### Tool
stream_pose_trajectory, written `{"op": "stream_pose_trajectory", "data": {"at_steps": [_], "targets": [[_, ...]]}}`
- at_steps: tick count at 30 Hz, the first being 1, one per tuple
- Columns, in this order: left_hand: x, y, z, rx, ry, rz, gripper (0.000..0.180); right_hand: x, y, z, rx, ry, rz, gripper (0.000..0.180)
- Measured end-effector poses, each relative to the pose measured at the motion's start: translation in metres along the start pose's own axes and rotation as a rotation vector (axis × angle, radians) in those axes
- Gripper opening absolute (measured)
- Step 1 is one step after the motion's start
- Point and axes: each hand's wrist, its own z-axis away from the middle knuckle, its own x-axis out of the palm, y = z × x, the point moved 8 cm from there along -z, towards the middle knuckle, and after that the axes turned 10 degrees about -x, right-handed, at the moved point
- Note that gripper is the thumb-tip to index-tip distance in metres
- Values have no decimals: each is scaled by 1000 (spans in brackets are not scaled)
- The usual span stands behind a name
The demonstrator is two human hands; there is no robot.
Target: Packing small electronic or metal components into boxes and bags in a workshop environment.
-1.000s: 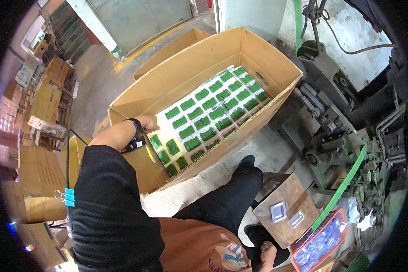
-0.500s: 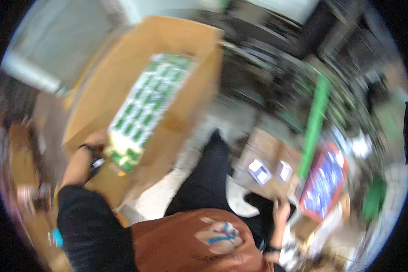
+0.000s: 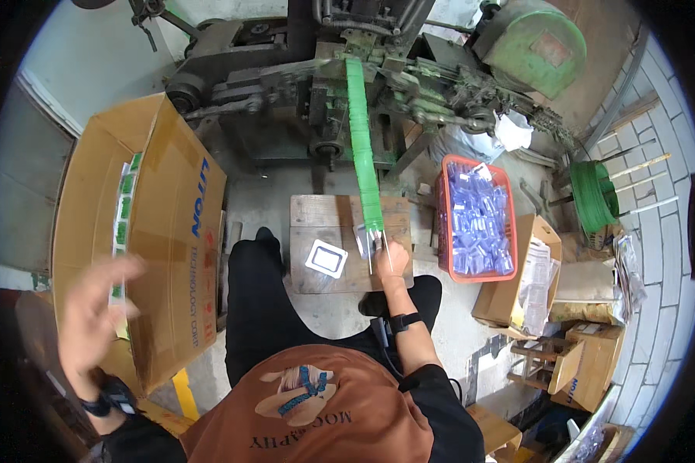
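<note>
My left hand (image 3: 96, 316), smeared by motion, is raised beside a large open cardboard box (image 3: 174, 231); its fingers look apart, with nothing in them. Inside that box a row of white and green packs (image 3: 122, 210) shows partly. On a low wooden board (image 3: 324, 212) between my knees, my right hand (image 3: 392, 262) is closed at the lower end of a long green strip (image 3: 362, 139). A clear plastic piece (image 3: 365, 239) and thin rails show by its fingertips; what the fingers hold is hidden. Left of it lies a white-edged card or pack (image 3: 326, 258) with a dark frame.
The green strip runs up to a dark machine (image 3: 286, 92) with a green round cover (image 3: 537, 46). A red basket (image 3: 510, 231) of clear bluish plastic pieces stands to the right. Beyond it are a cardboard box with papers (image 3: 534, 282) and a green coil (image 3: 593, 197).
The view has swung right, from the box to the board and machine. My left hand has come out of the box. My right hand is now at the green strip's lower end.
</note>
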Motion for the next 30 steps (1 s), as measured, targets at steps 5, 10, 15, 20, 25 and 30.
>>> {"op": "stream_pose_trajectory", "data": {"at_steps": [5, 10, 15, 20, 25, 30], "targets": [[94, 19, 25, 25, -495, 101, 39, -48, -54, 2, -512, 392, 279, 16], [200, -50, 4, -351, -608, 790, 34, -19, -62, 3, -665, 114, 290, 14], [307, -73, -51, -447, -775, 1099, 33, -28, -66, -5, -670, -52, 316, 17], [391, -51, -100, -466, -855, 963, 31, -59, -65, 3, -546, 16, 243, 13], [421, -10, -133, -457, -705, 1142, 30, -83, -46, 20, -192, 114, -325, 15], [416, 1, -139, -512, -490, 1461, 28, -58, -66, 54, 164, -432, -1084, 14]]}}
